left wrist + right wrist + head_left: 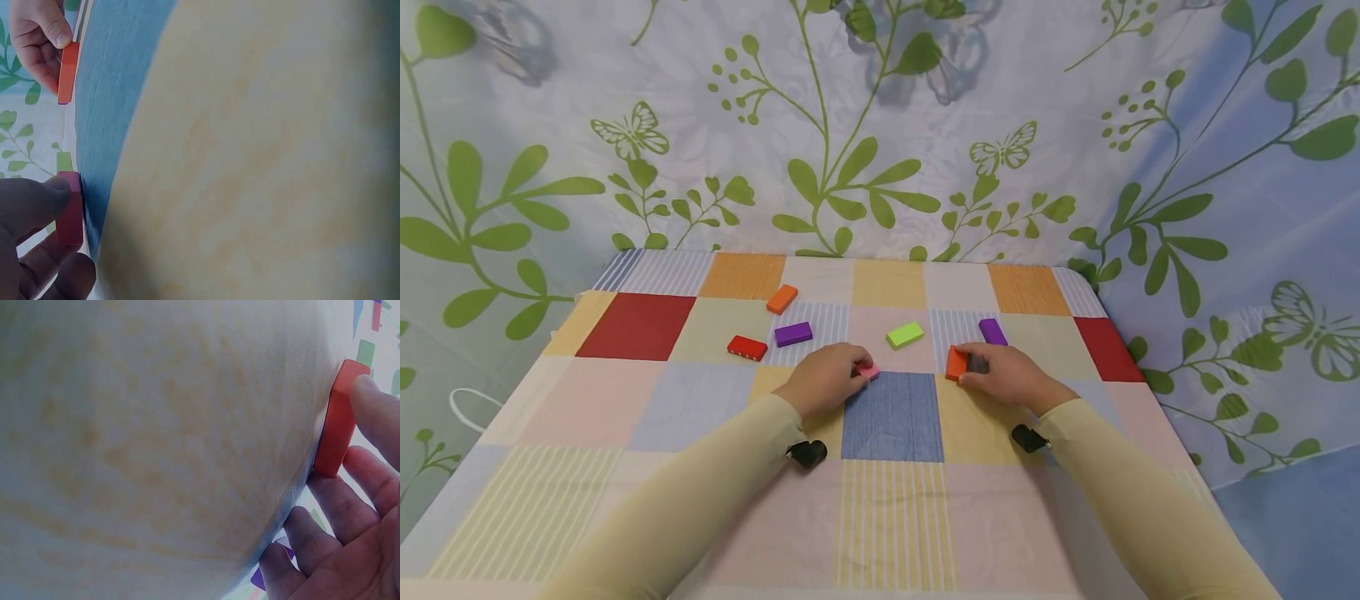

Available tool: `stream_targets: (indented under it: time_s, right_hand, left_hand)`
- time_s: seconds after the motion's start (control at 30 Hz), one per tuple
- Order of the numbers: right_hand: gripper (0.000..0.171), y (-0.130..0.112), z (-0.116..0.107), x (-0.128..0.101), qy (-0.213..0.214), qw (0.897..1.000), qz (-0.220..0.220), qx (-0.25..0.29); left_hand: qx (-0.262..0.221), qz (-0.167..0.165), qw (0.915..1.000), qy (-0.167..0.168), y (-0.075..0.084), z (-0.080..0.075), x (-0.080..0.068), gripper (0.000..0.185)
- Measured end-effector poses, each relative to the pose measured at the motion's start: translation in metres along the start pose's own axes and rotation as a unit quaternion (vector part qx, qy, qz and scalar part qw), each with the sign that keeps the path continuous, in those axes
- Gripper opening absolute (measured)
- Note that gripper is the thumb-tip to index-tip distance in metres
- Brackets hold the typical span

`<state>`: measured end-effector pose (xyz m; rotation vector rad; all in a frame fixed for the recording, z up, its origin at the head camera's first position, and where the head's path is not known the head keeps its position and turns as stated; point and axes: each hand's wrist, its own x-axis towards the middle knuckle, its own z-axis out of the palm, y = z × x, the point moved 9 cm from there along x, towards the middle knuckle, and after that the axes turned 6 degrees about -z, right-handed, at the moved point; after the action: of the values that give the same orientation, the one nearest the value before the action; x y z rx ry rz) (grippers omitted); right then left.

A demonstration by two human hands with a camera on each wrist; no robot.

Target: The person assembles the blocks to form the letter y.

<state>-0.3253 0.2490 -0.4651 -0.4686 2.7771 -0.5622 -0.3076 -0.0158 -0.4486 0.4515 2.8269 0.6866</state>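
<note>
My left hand (829, 379) pinches a small pink block (869, 372) close over the tablecloth. The left wrist view shows the pink block (70, 209) with the thumb on one face and fingers beneath it. To the right, my right hand (1011, 375) holds an orange-red block (956, 364) by its right side, thumb and fingers around it. In the right wrist view the thumb presses the orange-red block (340, 422) and the other fingers spread below. A lime green block (905, 335) lies between and beyond the hands. A purple block (992, 332) lies just behind the right hand.
Left of centre lie another purple block (793, 334), an orange block (782, 299) and a red block with white dots (747, 347). All rest on a patchwork tablecloth (707, 400). A leaf-print curtain (700, 125) hangs behind the table's far edge.
</note>
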Motion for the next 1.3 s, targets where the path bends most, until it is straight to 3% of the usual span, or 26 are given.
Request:
stream_targets:
  time_s: [0.37, 0.77, 1.03, 1.3]
  right_hand:
    - [0.067, -0.003, -0.002, -0.001, -0.006, 1.0, 0.013, 0.003]
    - [0.064, -0.01, -0.005, 0.001, 0.002, 1.0, -0.012, -0.026]
    - [0.061, -0.032, -0.007, 0.009, 0.029, 0.998, -0.039, -0.039]
    - [0.06, -0.053, 0.0, 0.019, 0.037, 0.999, -0.029, -0.027]
  left_hand:
    - [-0.003, -0.003, 0.9999, -0.01, -0.003, 0.001, 0.003, 0.024]
    - [-0.054, -0.014, 0.998, -0.03, -0.011, 0.002, 0.005, 0.024]
    - [-0.056, -0.021, 0.9973, -0.043, -0.011, 0.002, 0.003, 0.025]
    - [-0.05, -0.026, 0.997, -0.053, -0.011, 0.003, 0.002, 0.028]
